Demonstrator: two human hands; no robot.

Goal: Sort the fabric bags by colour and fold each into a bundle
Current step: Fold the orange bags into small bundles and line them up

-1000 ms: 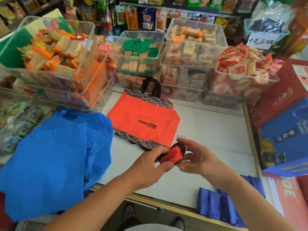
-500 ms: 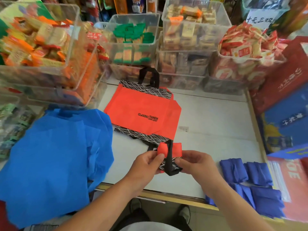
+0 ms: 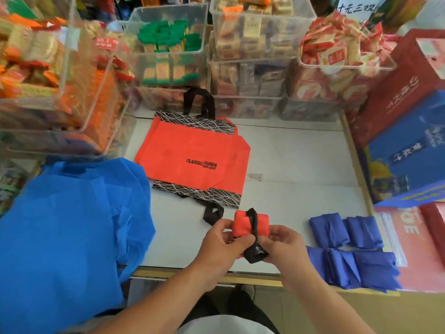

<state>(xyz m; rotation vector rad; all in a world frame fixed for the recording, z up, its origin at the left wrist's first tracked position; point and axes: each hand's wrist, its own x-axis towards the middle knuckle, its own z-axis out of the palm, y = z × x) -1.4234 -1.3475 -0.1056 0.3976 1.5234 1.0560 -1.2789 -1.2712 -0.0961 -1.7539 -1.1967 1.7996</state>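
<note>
Left hand: your left hand point(image 3: 221, 242) grips the red bundle point(image 3: 242, 221) from its left side, fingers curled over the top, thumb underneath.
Right hand: your right hand point(image 3: 284, 244) pinches the bundle's black lower end betw. thumb and fingertips; the other fingers are curled in.
Red bundle: small, tightly folded, held in both hands just above the worktop point(image 3: 301, 160) near its front edge. Not resting on it as far as you can see.
Black strap point(image 3: 253, 221): runs over the bundle top to bottom, approx. down the middle, and meets the black patterned bit at your right thumb.
Flat red bag point(image 3: 192, 150): lies open and flat mid-worktop, beyond your hands. Black line-patterned bands at far and near ends, print reads "CLASSIC FASHION DOWN JACKET". Far handle leans against the bins; near handle loop sits just beside your left hand.
Bright blue bags point(image 3: 67, 225): unfolded heap on your left, draped over the worktop's left and front edges, touching the flat red bag's left corner.
Dark blue bundles point(image 3: 361, 263): several, folded, grouped at the near right corner, well apart from the red ones.
Snack bins point(image 3: 168, 51): clear plastic, stacked along the far edge and left side, full of wrapped pkts.
Cartons point(image 3: 409, 116): red and blue boxes stacked along the right side.
</note>
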